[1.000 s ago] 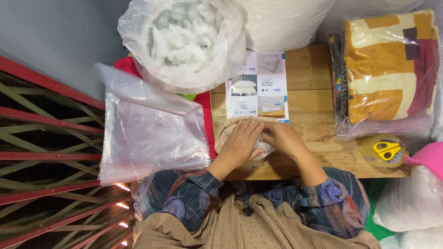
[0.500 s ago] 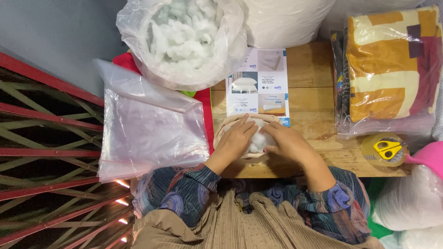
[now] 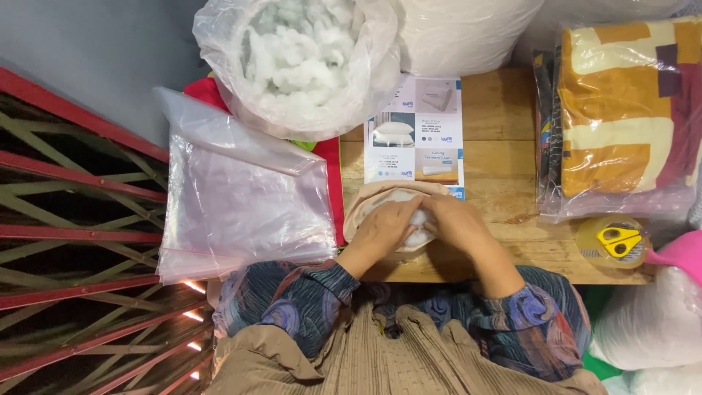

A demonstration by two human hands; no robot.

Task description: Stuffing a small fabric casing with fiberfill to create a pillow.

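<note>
Head view: both hands meet at the near edge of the wooden table (image 3: 504, 117). Left hand (image 3: 386, 228) and right hand (image 3: 455, 221) are pressed together over white stuffing (image 3: 418, 235), fingers curled down onto it, inside a beige fabric cover (image 3: 362, 205). Just beyond lies a printed leaflet (image 3: 415, 135). Far left, an open plastic bag of stuffing (image 3: 303, 62). Left, flat clear bags (image 3: 241, 197). Right, a wrapped patterned blanket (image 3: 621, 110) and a tape roll (image 3: 613, 241).
</note>
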